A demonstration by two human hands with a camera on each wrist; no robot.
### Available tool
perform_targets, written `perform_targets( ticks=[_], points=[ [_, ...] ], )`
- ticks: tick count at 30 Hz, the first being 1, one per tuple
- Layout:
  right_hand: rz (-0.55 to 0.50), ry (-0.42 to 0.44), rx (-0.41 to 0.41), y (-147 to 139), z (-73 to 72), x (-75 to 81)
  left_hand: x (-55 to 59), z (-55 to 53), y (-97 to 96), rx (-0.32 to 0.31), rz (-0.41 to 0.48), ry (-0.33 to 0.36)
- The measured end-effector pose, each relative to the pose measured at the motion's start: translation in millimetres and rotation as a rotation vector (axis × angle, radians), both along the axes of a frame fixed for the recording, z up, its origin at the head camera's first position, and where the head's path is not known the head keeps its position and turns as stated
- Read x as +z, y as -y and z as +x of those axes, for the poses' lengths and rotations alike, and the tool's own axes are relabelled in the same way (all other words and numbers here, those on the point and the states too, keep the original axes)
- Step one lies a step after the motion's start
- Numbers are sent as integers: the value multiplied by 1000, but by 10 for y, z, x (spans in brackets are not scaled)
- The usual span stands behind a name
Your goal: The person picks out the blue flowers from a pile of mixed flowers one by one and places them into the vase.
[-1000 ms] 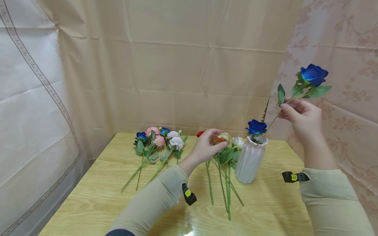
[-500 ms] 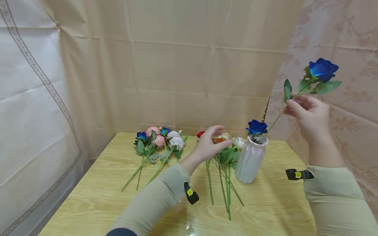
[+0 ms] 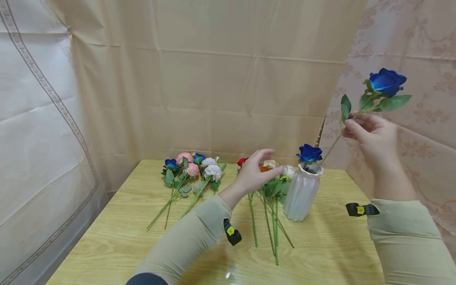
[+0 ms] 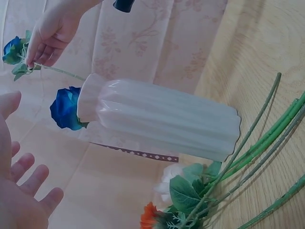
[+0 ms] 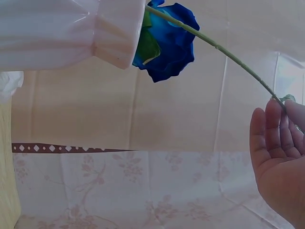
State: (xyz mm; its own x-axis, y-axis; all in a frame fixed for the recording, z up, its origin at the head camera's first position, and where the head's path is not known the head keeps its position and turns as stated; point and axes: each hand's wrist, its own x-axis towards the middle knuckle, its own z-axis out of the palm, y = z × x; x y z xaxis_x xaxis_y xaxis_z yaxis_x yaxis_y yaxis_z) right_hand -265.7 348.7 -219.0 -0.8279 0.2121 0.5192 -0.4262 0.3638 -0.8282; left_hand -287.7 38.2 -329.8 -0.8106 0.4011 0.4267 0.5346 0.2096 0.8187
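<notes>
My right hand [image 3: 377,138] pinches the stem of a blue rose [image 3: 386,82] just below its leaves, up and to the right of the white vase [image 3: 302,194]. That stem slants down into the vase mouth, as the right wrist view also shows. Another blue rose [image 4: 66,109] stands in the vase, its bloom right at the rim. My left hand [image 3: 251,172] hovers left of the vase with fingers spread and nothing in them. Behind and below it lie an orange flower [image 4: 149,215], a red flower [image 3: 242,161] and a white flower [image 3: 287,171], their stems toward me.
On the left of the wooden table [image 3: 117,241] lies another bunch with pink flowers [image 3: 192,170], white flowers [image 3: 213,172] and blue flowers [image 3: 171,164]. A beige curtain [image 3: 213,79] hangs behind the table, and a floral cloth [image 3: 427,166] hangs at the right.
My right hand has moved up and to the right with the blue rose, then nearly stopped. My left hand has shifted slightly right and its fingers have spread wider.
</notes>
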Motion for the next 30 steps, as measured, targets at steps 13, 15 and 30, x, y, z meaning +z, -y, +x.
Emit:
perform_targets(
  ticks=[13, 15, 30],
  points=[
    [122, 45, -32, 16, -50, -165, -59, 5, 14, 6, -45, -27],
    [129, 40, -31, 30, -53, -197, -78, 1, 11, 5, -48, -38],
    [189, 38, -33, 142, -59, -358, -203, -19, 24, -10, -80, -61]
  ],
)
